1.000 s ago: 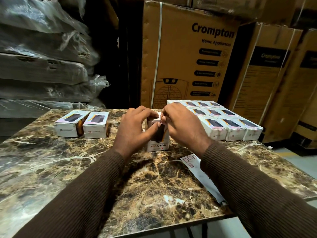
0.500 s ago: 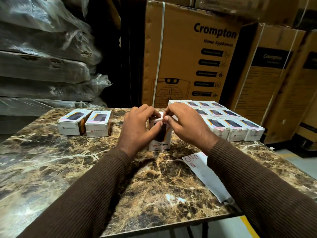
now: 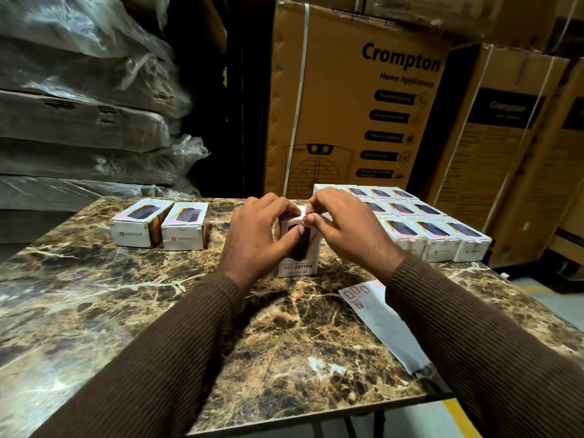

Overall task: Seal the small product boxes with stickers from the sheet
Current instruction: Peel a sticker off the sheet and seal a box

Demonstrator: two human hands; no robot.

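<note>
Standing upright, long axis vertical, box (image 3: 300, 248); both hands' fingers (image 3: 311, 220) pinch its top.

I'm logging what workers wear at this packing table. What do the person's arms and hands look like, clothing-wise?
Both arms are covered by long sleeves of a dark brown, finely ribbed knit, the left sleeve and right sleeve alike, ending in snug cuffs at the wrists. The left hand and right hand are bare: no gloves, and no rings, watch or bracelet show in this view.
</note>
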